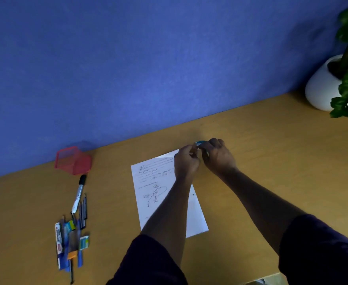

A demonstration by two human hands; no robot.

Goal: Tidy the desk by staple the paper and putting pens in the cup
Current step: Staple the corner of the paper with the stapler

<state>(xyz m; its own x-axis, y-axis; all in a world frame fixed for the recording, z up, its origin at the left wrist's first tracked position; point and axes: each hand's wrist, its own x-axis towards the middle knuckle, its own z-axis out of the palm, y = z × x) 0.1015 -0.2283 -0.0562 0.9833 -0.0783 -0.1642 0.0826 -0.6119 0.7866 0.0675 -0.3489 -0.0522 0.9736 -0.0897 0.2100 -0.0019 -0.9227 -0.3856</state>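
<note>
Both hands meet at the paper's (148, 182) far corner, left (186, 162) pinching it, right (217, 156) gripping the stapler (199, 143); 1 slip could misalign the sheets.

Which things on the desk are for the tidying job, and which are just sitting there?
For the job:
- paper
- small blue stapler, gripped by the right hand at the paper's far corner, which the left hand pinches
- pens and markers
- red mesh cup

Just sitting there:
- potted plant
</note>
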